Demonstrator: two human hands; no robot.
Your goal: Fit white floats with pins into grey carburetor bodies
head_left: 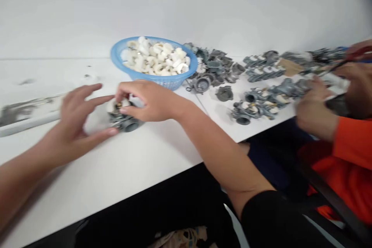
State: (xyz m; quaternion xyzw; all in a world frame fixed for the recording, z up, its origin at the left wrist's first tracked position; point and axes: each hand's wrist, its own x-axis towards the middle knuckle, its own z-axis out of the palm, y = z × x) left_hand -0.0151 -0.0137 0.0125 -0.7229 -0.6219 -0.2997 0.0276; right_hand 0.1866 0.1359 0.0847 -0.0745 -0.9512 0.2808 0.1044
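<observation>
On the white table a grey fitting (130, 124) with a round opening lies between my hands. A white piece with a brass-coloured bit (117, 104) sits on top of it. The fingers of my right hand (148, 99) are closed over that white piece, thumb at its side. My left hand (81, 120) is spread open at the left, its index fingertip close to the right fingers and its thumb by the fitting's near edge. Behind them stands a blue plastic basket (116, 54) heaped with white pieces (157, 58).
Right of the basket lies a pile of grey fittings (215, 66), with a single one (224, 93) in front. Rows of fittings with white pieces (264, 102) extend rightward. A co-worker's hands and orange sleeve (353, 139) are at the right. A long pale strip (31, 118) lies left.
</observation>
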